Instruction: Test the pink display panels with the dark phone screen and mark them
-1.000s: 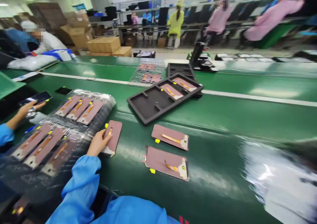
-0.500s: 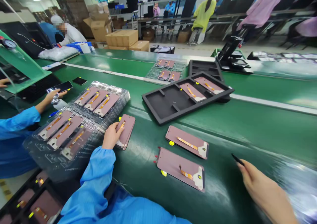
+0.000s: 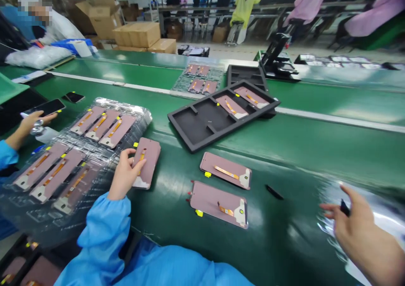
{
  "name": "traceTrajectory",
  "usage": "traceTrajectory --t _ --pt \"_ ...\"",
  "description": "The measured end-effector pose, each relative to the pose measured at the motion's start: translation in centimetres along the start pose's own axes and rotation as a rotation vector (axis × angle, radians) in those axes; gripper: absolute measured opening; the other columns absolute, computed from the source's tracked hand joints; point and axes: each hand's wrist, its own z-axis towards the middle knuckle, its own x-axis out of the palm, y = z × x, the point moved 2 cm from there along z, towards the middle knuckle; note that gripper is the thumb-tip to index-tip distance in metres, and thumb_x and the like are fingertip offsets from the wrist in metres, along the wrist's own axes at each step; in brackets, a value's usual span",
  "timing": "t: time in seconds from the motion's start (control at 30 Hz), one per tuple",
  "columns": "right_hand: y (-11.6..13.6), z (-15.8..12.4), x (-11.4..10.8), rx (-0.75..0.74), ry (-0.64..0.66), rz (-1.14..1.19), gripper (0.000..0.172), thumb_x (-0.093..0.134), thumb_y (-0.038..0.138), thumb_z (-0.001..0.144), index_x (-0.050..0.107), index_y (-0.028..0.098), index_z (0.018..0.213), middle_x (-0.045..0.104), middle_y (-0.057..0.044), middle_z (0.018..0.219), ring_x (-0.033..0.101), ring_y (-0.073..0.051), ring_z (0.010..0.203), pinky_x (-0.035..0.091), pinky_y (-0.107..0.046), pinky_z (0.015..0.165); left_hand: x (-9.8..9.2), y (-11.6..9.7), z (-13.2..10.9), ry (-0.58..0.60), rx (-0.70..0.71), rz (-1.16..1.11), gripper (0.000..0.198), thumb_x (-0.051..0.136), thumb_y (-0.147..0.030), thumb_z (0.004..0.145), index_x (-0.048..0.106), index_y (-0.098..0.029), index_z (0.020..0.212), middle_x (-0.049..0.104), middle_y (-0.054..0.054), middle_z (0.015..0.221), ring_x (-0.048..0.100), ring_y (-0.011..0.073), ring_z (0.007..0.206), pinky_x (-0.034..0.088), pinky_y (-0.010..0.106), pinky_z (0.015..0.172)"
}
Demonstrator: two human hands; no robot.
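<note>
My left hand [image 3: 123,174] grips a phone screen [image 3: 149,157] by its left edge, thumb across the pinkish back near its orange flex cable. Two more phone screens, a far one [image 3: 209,161] and a near one [image 3: 205,197], lie back side up on the green bench, with yellow tabs on their edges. A thin black strip [image 3: 274,192] lies to their right. My right hand [image 3: 357,222] is over clear plastic film [image 3: 329,193], fingers apart. A small dark piece [image 3: 344,208] shows among those fingers; whether it is held, I cannot tell.
Clear trays [image 3: 142,111] with several screens stand at left. A black divided tray [image 3: 193,144] holding two screens lies beyond my hands, overlapping another black tray [image 3: 242,71]. Farther back is a clear tray [image 3: 177,85]. A co-worker's hand [image 3: 27,128] holds a phone [image 3: 50,107].
The view has shifted, moving the bench items left and up. My right hand has moved right and left the black strip on the bench. My left hand still grips the phone screen.
</note>
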Motion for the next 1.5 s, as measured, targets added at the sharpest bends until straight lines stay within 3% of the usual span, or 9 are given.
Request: traceTrajectory --t 0.1,0.2,0.3,0.47,0.63,0.73,0.87,1.17,1.5 --pt "4.3 -1.6 -0.8 0.074 0.100 0.510 0.042 0.062 0.055 0.079 0.056 0.035 0.116 0.070 -0.013 0.095 0.070 -0.025 0.072 0.057 -0.042 0.068 1.4 -1.1 -2.7 0.188 -0.081 -0.414 0.086 0.071 -0.045 0.077 0.022 -0.028 0.146 0.072 0.002 0.091 0.070 0.0203 0.072 0.055 0.029 0.064" --pt "8.0 -2.9 0.5 0.163 0.251 0.837 0.037 0.076 0.054 0.062 0.062 0.027 0.082 0.068 -0.004 0.068 0.063 -0.019 0.048 0.052 -0.032 0.044 3.8 -0.5 -6.5 0.324 -0.218 -0.576 0.098 0.075 -0.046 0.072 0.017 -0.028 0.149 0.073 0.005 0.093 0.071 0.0222 0.072 0.057 0.032 0.064" --pt "10.5 -4.0 2.9 0.267 0.455 0.998 0.034 0.062 0.058 0.073 0.059 0.025 0.079 0.056 0.001 0.050 0.051 -0.015 0.035 0.041 -0.027 0.035 5.7 1.5 -10.6 0.313 -0.281 -0.605 0.102 0.072 -0.046 0.077 0.005 -0.029 0.152 0.073 0.005 0.096 0.071 0.0235 0.080 0.058 0.036 0.071" --pt "14.1 -6.4 6.2 0.544 0.776 1.090 0.048 0.018 0.049 0.088 0.057 0.021 0.087 0.060 -0.006 0.057 0.049 -0.014 0.035 0.037 -0.026 0.038 6.0 3.6 -15.6 0.309 -0.181 -0.398 0.075 0.049 -0.042 0.093 0.005 -0.024 0.152 0.070 0.005 0.098 0.069 0.0207 0.085 0.054 0.034 0.078" --pt "18.4 -9.8 9.0 0.151 1.007 1.062 0.040 0.049 0.059 0.085 0.060 0.020 0.087 0.055 0.000 0.052 0.045 -0.012 0.036 0.033 -0.024 0.037 4.5 3.4 -16.8 0.235 -0.014 0.264 0.053 0.047 -0.040 0.095 0.033 -0.021 0.143 0.064 -0.002 0.067 0.064 0.0196 0.059 0.044 0.027 0.056" --pt "20.5 -11.9 11.0 -0.123 0.913 1.008 0.037 0.050 0.051 0.092 0.069 0.020 0.088 0.044 0.004 0.050 0.041 -0.011 0.041 0.031 -0.023 0.040 4.3 3.3 -16.4 0.071 0.233 0.501 0.028 0.052 -0.039 0.094 0.060 -0.019 0.113 0.062 0.002 0.069 0.061 0.0187 0.064 0.043 0.027 0.058" --pt "22.3 -14.0 13.7 -0.386 0.770 0.892 0.026 0.047 0.039 0.095 0.066 0.021 0.092 0.052 0.003 0.060 0.049 -0.012 0.049 0.041 -0.025 0.048 4.8 3.4 -15.4 0.033 0.576 0.366 0.019 0.049 -0.024 0.096 0.066 -0.022 0.102 0.064 0.005 0.087 0.057 0.0179 0.082 0.047 0.029 0.071" --pt "22.3 -14.9 17.0 -0.616 0.484 0.599 0.014 0.054 0.025 0.088 0.056 0.022 0.075 0.062 0.002 0.063 0.058 -0.012 0.052 0.046 -0.022 0.050 5.4 4.6 -14.2 -0.010 0.446 0.318 0.022 0.058 -0.030 0.093 0.067 -0.023 0.111 0.063 0.006 0.095 0.053 0.0201 0.092 0.042 0.035 0.078" --pt "22.0 -14.4 17.9 -0.707 0.519 0.525 0.011 0.056 0.023 0.090 0.059 0.021 0.080 0.065 0.001 0.067 0.062 -0.013 0.056 0.049 -0.023 0.054 5.6 4.4 -14.1 -0.007 0.444 0.285 0.016 0.059 -0.028 0.092 0.070 -0.023 0.102 0.065 0.005 0.094 0.052 0.0199 0.092 0.040 0.035 0.077"
